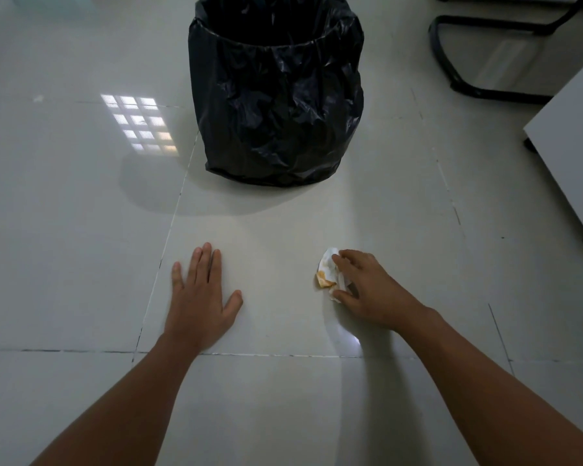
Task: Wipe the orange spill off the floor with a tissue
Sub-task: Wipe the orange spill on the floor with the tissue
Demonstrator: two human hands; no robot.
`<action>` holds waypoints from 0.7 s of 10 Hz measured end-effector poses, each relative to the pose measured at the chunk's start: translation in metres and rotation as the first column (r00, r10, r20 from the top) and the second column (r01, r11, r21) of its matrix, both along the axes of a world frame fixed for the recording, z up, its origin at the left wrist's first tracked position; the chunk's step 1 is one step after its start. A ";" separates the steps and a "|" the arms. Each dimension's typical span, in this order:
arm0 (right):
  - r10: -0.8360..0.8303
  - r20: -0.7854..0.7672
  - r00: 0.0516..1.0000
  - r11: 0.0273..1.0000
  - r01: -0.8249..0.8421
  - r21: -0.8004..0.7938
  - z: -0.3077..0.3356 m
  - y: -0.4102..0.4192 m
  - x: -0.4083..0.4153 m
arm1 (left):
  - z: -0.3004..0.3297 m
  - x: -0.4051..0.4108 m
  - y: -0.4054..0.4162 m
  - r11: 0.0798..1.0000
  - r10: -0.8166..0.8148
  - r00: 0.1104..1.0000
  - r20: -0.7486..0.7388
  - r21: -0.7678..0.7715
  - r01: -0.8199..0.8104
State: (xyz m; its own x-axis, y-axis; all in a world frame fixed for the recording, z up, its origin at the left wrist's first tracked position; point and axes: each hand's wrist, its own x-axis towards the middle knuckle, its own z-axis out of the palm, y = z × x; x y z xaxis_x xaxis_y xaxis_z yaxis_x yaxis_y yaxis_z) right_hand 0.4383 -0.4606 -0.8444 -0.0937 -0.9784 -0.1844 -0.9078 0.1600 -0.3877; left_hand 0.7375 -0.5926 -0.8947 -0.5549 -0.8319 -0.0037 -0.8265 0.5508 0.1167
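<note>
I am looking down at a glossy pale grey tiled floor [283,398] from head height. My left hand [201,297] lies flat on the tile, palm down, fingers spread and holding nothing. My right hand [371,290] is to the right of it, well apart, with fingers curled over a crumpled white tissue stained orange [329,272], pinching it between thumb and fingertips and pressing it against the floor. The orange shows on the tissue's lower left edge. I see no separate orange spill on the tile around it; whether any remains under the tissue or my hand, I cannot tell.

Beyond both hands stands a round bin lined with a crinkled black plastic bag [276,95]. A black metal chair base [485,55] and a white cabinet corner [572,156] sit at the upper right.

My judgement of the risks: the stained side faces the tile, so another pass could smear orange back onto cleaned floor. The wad is small and soaked, so it may tear or slip from my loose pinch. A thin film could hide in the glare on this shiny tile.
</note>
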 end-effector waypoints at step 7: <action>-0.073 0.096 0.993 0.997 0.074 -0.013 0.010 -0.021 0.019 | 0.001 -0.001 0.002 1.000 0.004 1.000 0.003 -0.010 -0.004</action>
